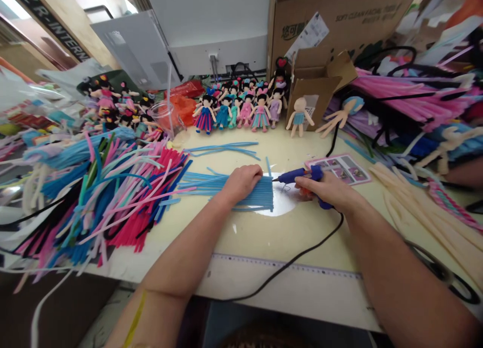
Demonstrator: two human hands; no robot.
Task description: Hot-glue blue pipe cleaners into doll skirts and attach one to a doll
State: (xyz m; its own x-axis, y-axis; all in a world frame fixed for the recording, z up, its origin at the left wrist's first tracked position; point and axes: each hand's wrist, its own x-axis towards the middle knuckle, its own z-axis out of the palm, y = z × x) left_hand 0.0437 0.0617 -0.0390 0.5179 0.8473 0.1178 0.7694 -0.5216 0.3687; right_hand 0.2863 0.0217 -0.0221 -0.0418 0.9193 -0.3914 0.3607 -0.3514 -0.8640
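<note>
My left hand (243, 183) rests curled, knuckles up, pressing on a flat row of light blue pipe cleaners (260, 197) laid side by side on the table. My right hand (328, 191) is wrapped round a blue glue gun (302, 175), its nozzle pointing left at the right end of the blue row. The gun's black cord (290, 262) trails off the table's front edge. Under the row's end lies a round clear disc (281, 202).
A heap of pink, blue and black pipe cleaners (113, 197) fills the left. Finished small dolls (241, 109) stand at the back beside a cardboard box (317, 86). Cream pipe cleaners (422, 217) and a printed card (341, 167) lie on the right. A ruler strip (287, 267) edges the pale yellow table (264, 237).
</note>
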